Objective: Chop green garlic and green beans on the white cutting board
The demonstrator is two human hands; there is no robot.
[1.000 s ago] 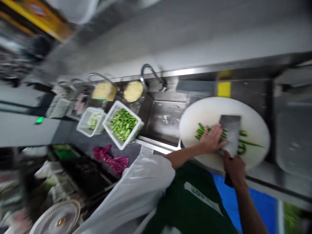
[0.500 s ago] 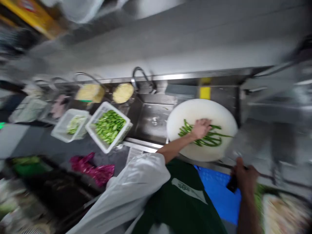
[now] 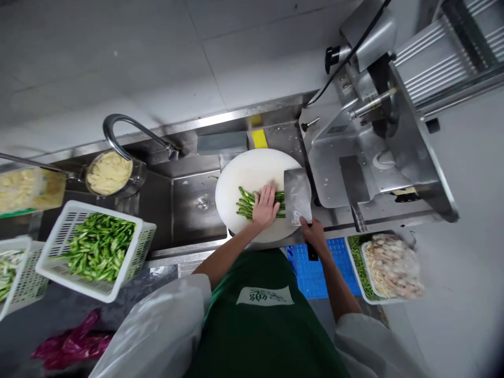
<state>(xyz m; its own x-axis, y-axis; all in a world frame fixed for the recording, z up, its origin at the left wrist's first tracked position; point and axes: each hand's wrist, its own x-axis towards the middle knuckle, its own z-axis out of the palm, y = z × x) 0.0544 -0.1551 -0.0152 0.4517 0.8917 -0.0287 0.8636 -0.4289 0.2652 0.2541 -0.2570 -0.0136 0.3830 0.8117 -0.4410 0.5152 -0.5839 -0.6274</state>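
Note:
A round white cutting board [image 3: 244, 173] lies on the steel counter beside the sink. A bunch of long green beans [image 3: 244, 203] rests across it. My left hand [image 3: 265, 207] lies flat on the beans, fingers spread, pressing them down. My right hand [image 3: 312, 234] is closed round the black handle of a broad cleaver [image 3: 297, 195], whose blade stands on the board just right of my left hand.
A steel sink [image 3: 192, 202] with a curved tap [image 3: 129, 128] is left of the board. A white basket of cut green beans [image 3: 96, 249] stands at left. A meat slicer [image 3: 374, 126] is at right. A tray of vegetables [image 3: 388, 265] sits over a blue crate [image 3: 315, 270].
The camera swung right. My right hand came back from the right side with the cleaver and set its blade on the board beside my left hand, which stayed on the beans.

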